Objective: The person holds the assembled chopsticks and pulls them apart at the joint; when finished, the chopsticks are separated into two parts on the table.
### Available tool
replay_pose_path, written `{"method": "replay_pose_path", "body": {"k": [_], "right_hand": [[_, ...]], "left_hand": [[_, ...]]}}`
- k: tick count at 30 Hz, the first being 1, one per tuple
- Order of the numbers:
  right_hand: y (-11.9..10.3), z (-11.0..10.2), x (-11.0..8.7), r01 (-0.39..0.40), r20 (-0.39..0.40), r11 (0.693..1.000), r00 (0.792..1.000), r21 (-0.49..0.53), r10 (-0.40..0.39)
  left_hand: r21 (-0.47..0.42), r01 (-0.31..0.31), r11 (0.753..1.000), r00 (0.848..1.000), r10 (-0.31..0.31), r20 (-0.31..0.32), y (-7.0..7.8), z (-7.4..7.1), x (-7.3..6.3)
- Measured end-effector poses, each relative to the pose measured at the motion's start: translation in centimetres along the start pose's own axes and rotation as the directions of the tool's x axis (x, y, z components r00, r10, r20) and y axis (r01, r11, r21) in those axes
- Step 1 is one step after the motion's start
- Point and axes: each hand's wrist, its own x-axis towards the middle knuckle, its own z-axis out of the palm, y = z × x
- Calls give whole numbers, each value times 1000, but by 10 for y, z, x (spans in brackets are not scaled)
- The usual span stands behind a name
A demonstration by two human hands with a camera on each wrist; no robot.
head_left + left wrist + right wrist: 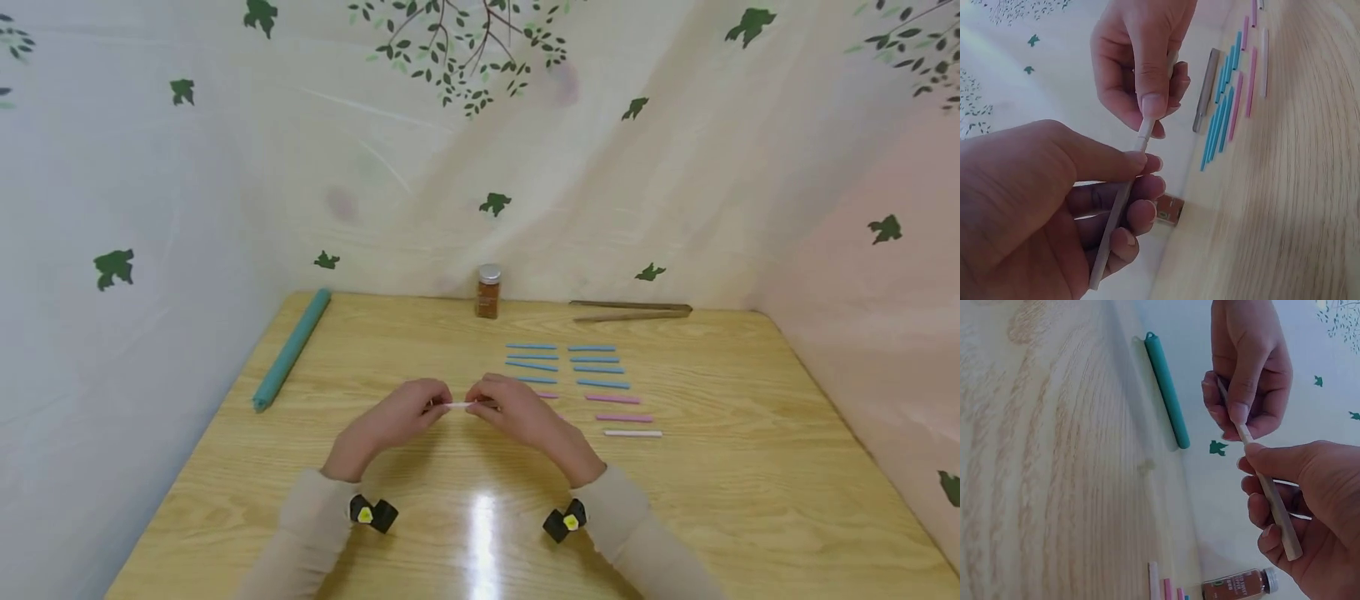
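My left hand (397, 417) and right hand (525, 412) meet over the middle of the table, a short gap between their fingertips. Between them they pinch one thin white stick (459, 405), each with thumb and fingers. In the left wrist view a fine line crosses the stick (1142, 135) in the gap, and one end sticks out below my left fingers. The right wrist view has the other end of the stick (1282, 519) lying along my right fingers. Parts of it are hidden behind the thumbs.
Blue sticks (600, 370) lie in two columns right of centre, with pink sticks (624, 418) and a white stick (633, 433) nearer me. Behind stand a spice jar (488, 293) and long tongs (633, 313). A green roll (292, 350) lies at left.
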Motion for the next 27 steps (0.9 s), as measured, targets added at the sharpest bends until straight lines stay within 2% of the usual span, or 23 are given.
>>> {"method": "replay_pose_path", "body": {"k": [5, 10, 16, 23, 27], "right_hand": [[-1, -7, -3, 27, 21, 999, 999, -33, -26], [-2, -13, -7, 55, 29, 998, 998, -13, -55], [-3, -17, -13, 60, 12, 998, 998, 19, -60], [3, -16, -20, 23, 7, 999, 1000, 37, -23], [7, -14, -23, 43, -14, 999, 999, 32, -42]], "left_hand": [[7, -21, 1000, 1000, 21, 19, 10, 1, 4], [10, -57, 998, 998, 57, 22, 13, 2, 5], [16, -98, 995, 995, 98, -8, 17, 1, 7], [13, -145, 989, 988, 146, -57, 15, 6, 9], [3, -166, 986, 983, 166, -82, 14, 10, 9]]}}
